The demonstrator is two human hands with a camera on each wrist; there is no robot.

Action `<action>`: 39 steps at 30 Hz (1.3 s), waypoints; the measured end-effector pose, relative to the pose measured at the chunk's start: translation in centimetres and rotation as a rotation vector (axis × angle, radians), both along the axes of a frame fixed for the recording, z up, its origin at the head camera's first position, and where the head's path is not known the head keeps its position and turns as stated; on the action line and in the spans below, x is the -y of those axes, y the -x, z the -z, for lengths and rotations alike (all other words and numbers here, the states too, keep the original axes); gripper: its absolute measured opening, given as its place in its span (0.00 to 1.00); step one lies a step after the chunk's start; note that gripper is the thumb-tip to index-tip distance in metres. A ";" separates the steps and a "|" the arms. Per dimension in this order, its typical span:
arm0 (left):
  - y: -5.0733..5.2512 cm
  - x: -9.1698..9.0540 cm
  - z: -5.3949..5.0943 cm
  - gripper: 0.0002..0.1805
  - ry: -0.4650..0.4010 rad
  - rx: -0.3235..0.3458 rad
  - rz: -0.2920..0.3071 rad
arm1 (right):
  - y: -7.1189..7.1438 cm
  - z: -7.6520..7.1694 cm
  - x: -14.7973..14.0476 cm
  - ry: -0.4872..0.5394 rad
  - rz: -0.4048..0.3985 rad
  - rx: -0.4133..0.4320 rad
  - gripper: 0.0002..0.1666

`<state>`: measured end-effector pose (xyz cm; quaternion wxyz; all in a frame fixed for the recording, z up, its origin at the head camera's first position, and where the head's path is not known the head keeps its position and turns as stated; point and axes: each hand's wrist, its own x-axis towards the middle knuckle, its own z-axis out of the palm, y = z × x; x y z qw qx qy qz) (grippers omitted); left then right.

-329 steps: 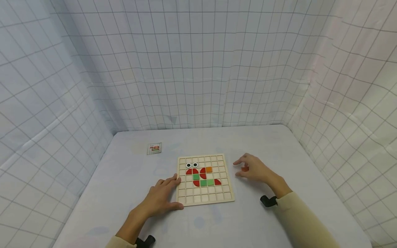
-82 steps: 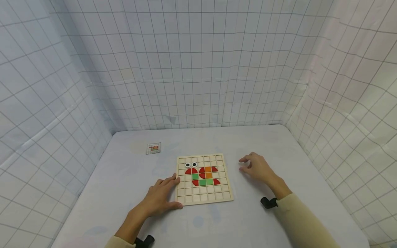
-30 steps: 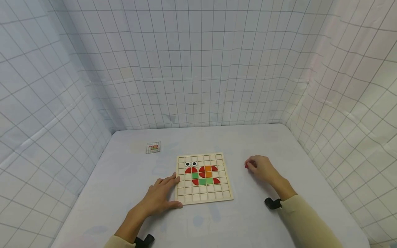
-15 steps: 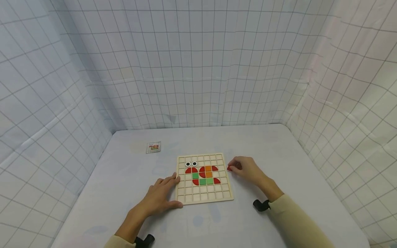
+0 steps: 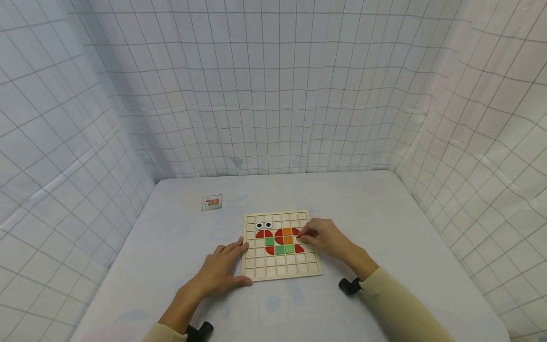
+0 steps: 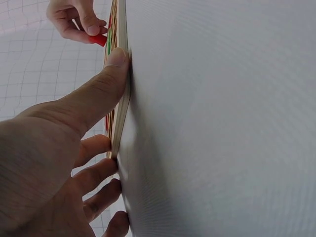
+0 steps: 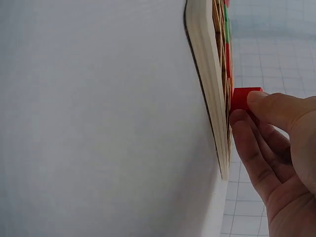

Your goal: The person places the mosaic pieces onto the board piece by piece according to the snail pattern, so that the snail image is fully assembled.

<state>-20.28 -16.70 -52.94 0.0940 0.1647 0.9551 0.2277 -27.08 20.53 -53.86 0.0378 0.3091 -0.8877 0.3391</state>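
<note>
A square wooden grid board (image 5: pixel 281 271) lies on the table, with two eye pieces (image 5: pixel 263 225) and red, green and orange tiles set in its cells. My left hand (image 5: pixel 220 268) rests at the board's left side, thumb at the near corner and fingertips on the edge. Over the right part of the board, my right hand (image 5: pixel 326 236) pinches a small red tile (image 7: pixel 241 98) between thumb and fingers. In the right wrist view that tile is at the board's surface, tilted; whether it touches a cell I cannot tell. My right fingers partly hide the cells there.
A small picture card (image 5: pixel 212 202) with a grid and a coloured figure lies behind the board to the left. White cloth (image 5: pixel 363 199) covers the table. Gridded cloth walls (image 5: pixel 273 95) stand at the back and both sides.
An orange tile and a red tile were added to the board earlier. Within the last second my right hand has carried the red tile leftward from the table to the board. My left hand stays put.
</note>
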 end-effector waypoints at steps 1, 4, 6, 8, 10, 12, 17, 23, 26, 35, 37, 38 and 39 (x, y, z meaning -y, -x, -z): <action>0.0 0.0 0.0 0.59 0.002 -0.002 0.000 | 0.0 -0.1 0.1 -0.013 -0.001 0.001 0.05; 0.0 0.0 0.1 0.59 0.006 -0.005 0.001 | 0.1 -0.1 0.3 -0.042 -0.010 0.005 0.04; 0.0 0.0 0.1 0.59 0.007 -0.005 0.001 | 0.1 -0.2 0.5 -0.055 -0.016 0.009 0.04; 0.0 0.0 0.2 0.59 0.008 -0.005 0.002 | 0.2 -0.1 0.6 -0.073 -0.024 0.006 0.04; 0.0 0.0 0.2 0.59 0.007 -0.004 0.001 | 0.1 -0.2 0.8 -0.093 -0.025 0.001 0.04; 0.0 -0.1 0.2 0.59 0.006 -0.003 0.000 | 0.2 -0.2 1.0 -0.118 -0.023 -0.008 0.04; 0.0 -0.1 0.2 0.59 0.008 0.000 -0.003 | 0.3 -0.3 1.3 -0.160 -0.020 -0.031 0.05; 0.1 0.0 0.3 0.60 0.009 0.004 -0.008 | 0.8 -0.1 1.5 -0.167 -0.051 -0.064 0.05; 0.1 -0.1 0.3 0.60 -0.002 0.004 -0.005 | 0.8 -0.1 1.4 -0.170 -0.057 -0.067 0.05; 0.0 0.0 0.0 0.59 -0.034 0.000 0.018 | 0.5 -0.5 1.4 -0.158 -0.067 -0.084 0.05; 0.1 0.0 0.0 0.59 -0.035 0.000 0.016 | 0.6 -0.5 1.4 -0.155 -0.067 -0.087 0.05; 0.1 0.0 0.0 0.59 -0.037 0.001 0.015 | 0.6 -0.5 1.3 -0.150 -0.066 -0.087 0.05; 0.1 0.0 0.0 0.59 -0.037 -0.001 0.017 | 0.6 -0.5 1.3 -0.146 -0.063 -0.087 0.05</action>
